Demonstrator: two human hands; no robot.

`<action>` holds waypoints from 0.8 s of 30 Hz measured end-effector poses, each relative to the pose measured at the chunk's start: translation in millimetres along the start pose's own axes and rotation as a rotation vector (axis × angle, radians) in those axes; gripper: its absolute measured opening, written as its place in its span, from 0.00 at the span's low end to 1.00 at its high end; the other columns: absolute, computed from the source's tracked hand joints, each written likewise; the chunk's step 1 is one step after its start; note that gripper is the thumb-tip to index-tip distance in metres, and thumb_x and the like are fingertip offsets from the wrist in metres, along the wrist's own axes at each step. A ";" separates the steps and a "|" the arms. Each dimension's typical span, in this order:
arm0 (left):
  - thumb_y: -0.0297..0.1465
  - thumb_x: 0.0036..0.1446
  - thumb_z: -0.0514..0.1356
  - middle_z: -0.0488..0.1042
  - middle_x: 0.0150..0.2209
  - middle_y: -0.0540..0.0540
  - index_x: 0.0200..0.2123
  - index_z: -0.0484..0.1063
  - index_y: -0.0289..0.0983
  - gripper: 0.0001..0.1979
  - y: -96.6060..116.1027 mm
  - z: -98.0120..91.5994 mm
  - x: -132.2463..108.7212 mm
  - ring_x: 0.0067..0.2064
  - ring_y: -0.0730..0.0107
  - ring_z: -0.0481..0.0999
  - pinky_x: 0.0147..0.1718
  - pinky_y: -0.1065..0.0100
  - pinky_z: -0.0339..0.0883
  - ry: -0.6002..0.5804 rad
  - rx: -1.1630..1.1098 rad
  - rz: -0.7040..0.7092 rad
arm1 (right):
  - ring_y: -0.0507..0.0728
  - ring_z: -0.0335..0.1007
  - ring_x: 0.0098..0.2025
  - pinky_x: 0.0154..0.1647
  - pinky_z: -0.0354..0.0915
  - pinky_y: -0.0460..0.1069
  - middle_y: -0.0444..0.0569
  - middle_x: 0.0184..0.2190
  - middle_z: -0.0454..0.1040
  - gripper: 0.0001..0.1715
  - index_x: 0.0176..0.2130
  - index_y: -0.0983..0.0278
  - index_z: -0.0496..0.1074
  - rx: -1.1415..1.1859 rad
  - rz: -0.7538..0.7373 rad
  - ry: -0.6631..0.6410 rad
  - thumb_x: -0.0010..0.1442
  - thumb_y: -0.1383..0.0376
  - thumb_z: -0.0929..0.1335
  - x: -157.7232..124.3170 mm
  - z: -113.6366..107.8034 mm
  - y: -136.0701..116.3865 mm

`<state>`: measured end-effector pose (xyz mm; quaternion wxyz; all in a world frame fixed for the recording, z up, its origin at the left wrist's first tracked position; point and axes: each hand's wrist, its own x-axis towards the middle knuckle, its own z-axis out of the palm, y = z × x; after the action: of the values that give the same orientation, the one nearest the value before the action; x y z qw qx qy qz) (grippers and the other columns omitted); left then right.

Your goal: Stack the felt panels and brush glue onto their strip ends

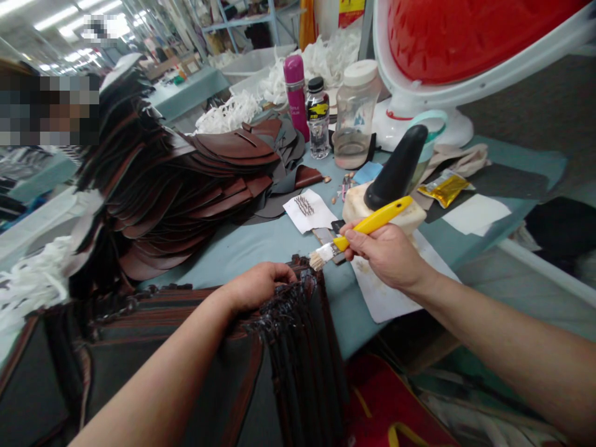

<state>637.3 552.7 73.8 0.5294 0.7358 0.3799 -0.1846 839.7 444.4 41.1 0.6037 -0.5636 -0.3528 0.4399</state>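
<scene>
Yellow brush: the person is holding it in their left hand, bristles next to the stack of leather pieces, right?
No, the yellow brush is in the right hand, not the left, as the head view shows. Its bristles are next to the stack of leather pieces.

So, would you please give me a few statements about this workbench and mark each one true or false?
The right hand holds a yellow-handled brush. True.
The left hand holds scissors. False: it rests on the edge of a stack of leather panels.
The pink flask lies on its side. False: it stands upright.
The clear plastic jar has a white lid. True.
</scene>
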 end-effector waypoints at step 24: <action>0.37 0.44 0.59 0.71 0.25 0.50 0.28 0.73 0.34 0.12 3.1 -1.8 -18.9 0.26 0.74 0.65 0.27 0.72 0.60 0.042 -0.216 -0.084 | 0.50 0.65 0.24 0.26 0.63 0.46 0.44 0.23 0.68 0.11 0.32 0.66 0.69 0.011 0.064 -0.277 0.52 0.60 0.69 -12.9 20.9 -13.2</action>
<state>627.2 547.1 89.2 0.5894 0.6616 0.4390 -0.1492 817.5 440.4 57.5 0.5380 -0.5050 -0.4123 0.5343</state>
